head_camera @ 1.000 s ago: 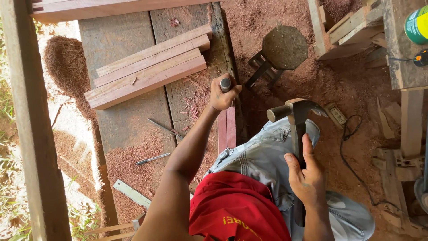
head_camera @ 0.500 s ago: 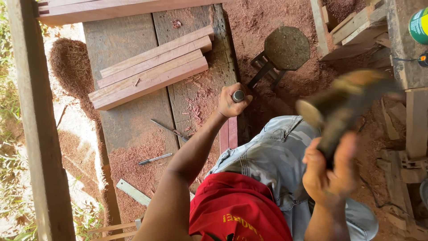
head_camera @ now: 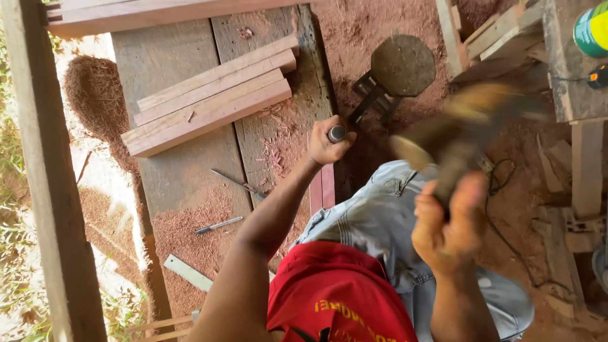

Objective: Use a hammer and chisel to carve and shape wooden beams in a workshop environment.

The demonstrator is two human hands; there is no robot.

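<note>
Over the edge of the plank bench point(head_camera: 183, 183), the left hand point(head_camera: 329, 144) is closed in a fist around a chisel point(head_camera: 336, 133); only its dark round top shows, pointing up, so its long axis runs down into the reddish strip of wood point(head_camera: 323, 190) below; the right hand point(head_camera: 451, 221) is wrapped tight on the handle of a mallet point(head_camera: 465, 130), whose head is blurred; that head sits to the right of the chisel top and apart from it, nearer the camera; a stack of boards point(head_camera: 209, 107) lies well to the left; red sawdust point(head_camera: 190, 234) covers the bench.
</note>
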